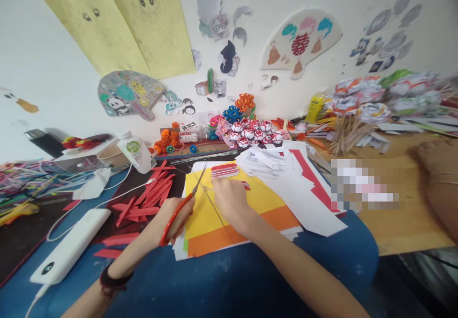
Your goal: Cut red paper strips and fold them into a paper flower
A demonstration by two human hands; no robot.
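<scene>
My left hand (176, 220) is closed round the orange-red handles of a pair of scissors (183, 202), whose blades point up and away over the yellow paper (200, 217). To its right, my right hand (231, 201) has its fingers curled down at the near edge of a small stack of red and white paper pieces (224, 170); its fingertips are hidden. A small red and white scrap (245, 185) lies just beside that hand. Under both hands is a pile of yellow, orange and white sheets.
Folded red paper strips (143, 208) and a white power bank (71, 246) with cables lie left. A white bottle (136, 153) and paper flowers (250, 132) stand behind. White cut paper (311, 208) lies right. Another person's arm (438, 179) is at the far right.
</scene>
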